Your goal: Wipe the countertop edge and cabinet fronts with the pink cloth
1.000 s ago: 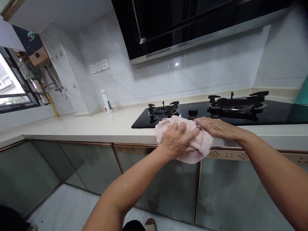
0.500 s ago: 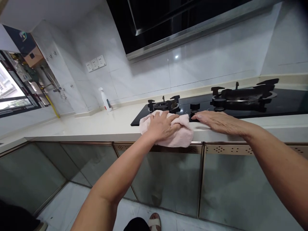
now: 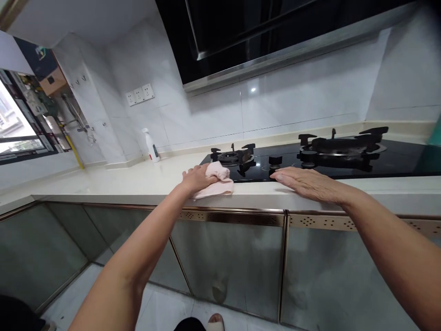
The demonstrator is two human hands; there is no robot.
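Note:
A pale pink cloth (image 3: 217, 183) lies bunched on the white countertop (image 3: 151, 177), at the front left corner of the black gas stove (image 3: 263, 168). My left hand (image 3: 198, 179) presses on the cloth, its fingers curled round the left part of it. My right hand (image 3: 303, 183) rests flat at the counter's front edge, fingers stretched out and holding nothing. Its fingertips are close to a black stove knob (image 3: 275, 162). The left burner (image 3: 234, 158) is just behind the cloth, and the larger right burner (image 3: 341, 146) stands behind my right hand.
A white spray bottle (image 3: 150, 146) stands against the tiled wall on the left, below the wall sockets (image 3: 140, 94). A black range hood (image 3: 248, 37) hangs over the stove. Glass-fronted cabinets (image 3: 230, 262) run below the counter. A yellow pipe (image 3: 74, 149) is near the window.
My left hand has moved left with the cloth, from in front of the left burner to the stove's left corner. The right hand stays in nearly the same place.

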